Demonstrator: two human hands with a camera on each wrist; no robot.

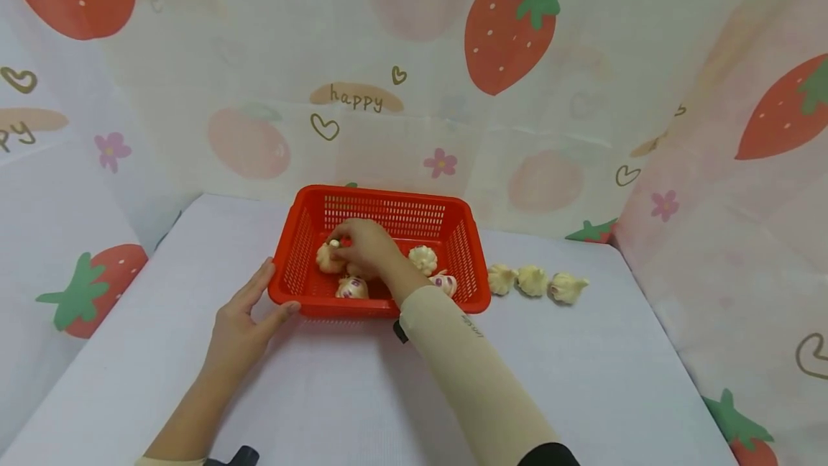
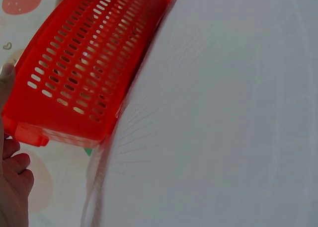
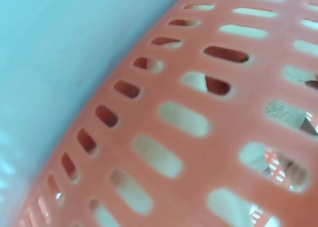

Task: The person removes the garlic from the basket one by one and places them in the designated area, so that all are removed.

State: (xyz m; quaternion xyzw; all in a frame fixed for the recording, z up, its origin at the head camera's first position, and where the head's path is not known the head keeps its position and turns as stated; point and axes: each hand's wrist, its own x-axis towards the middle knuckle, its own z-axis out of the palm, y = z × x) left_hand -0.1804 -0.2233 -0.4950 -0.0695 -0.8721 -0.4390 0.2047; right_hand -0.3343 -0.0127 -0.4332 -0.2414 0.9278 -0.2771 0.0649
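Note:
A red plastic basket (image 1: 382, 308) with slotted walls stands on the table. My right hand (image 1: 369, 247) reaches over its front rim, and its fingertips pinch a garlic bulb (image 1: 328, 259) inside at the left. Other garlic bulbs lie in the basket: one with purple marks (image 1: 352, 288) below the hand, a pale one (image 1: 423, 259) and another purple-marked one (image 1: 445, 282) to the right. My left hand (image 1: 242, 318) holds the basket's front left corner, thumb at the front and fingers along the left side. In the right wrist view the slotted basket wall (image 3: 194, 142) hides the hand.
Three more garlic bulbs (image 1: 532, 281) sit in a row on the white tabletop (image 1: 582, 358), right of the basket. A strawberry-print curtain (image 1: 414, 42) hangs behind and along both sides.

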